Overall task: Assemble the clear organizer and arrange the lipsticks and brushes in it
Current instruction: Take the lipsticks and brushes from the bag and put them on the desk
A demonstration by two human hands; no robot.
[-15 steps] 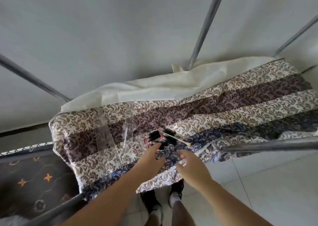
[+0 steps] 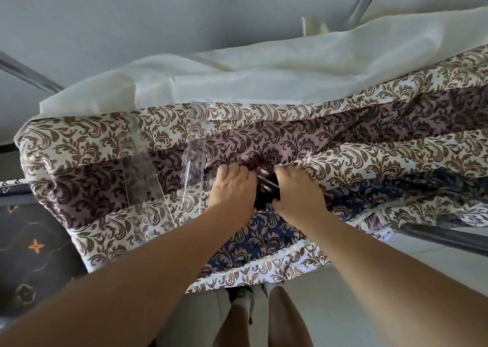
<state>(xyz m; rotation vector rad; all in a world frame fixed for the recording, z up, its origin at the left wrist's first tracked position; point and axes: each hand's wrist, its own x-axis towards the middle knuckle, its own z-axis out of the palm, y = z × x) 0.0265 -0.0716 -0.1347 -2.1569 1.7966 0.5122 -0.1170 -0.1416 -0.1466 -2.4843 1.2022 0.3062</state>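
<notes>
Both hands are down on the patterned bedspread (image 2: 343,146), either side of a small dark pile of lipsticks and brushes (image 2: 265,188). Left hand (image 2: 232,188) lies palm down at the pile's left edge, fingers reaching forward and bent at the tips over the near items; whether it actually grips anything can't be told, the pile is motion-blurred. Right hand (image 2: 297,190) sits at the pile's right edge, fingers curled down toward the fabric and thumb pointing in at the dark items; looks like it may be closing on them, but the grip itself isn't visible. Pile is mostly hidden between the two hands, only black shapes with a few light streaks showing.

Clear organizer pieces lie just left of the left hand on the same bedspread: one upright clear panel (image 2: 194,167) close beside the hand, standing on edge, and a flatter clear sheet (image 2: 140,177) further left, lying on the fabric. The two pieces are apart from each other, not joined.

White cloth (image 2: 264,74) is bunched along the far edge of the bedspread. Grey metal poles (image 2: 363,0) run up against the pale wall. Dark rug with orange star motifs (image 2: 34,246) sits lower left. Person's legs and feet show below the bedspread's edge.
</notes>
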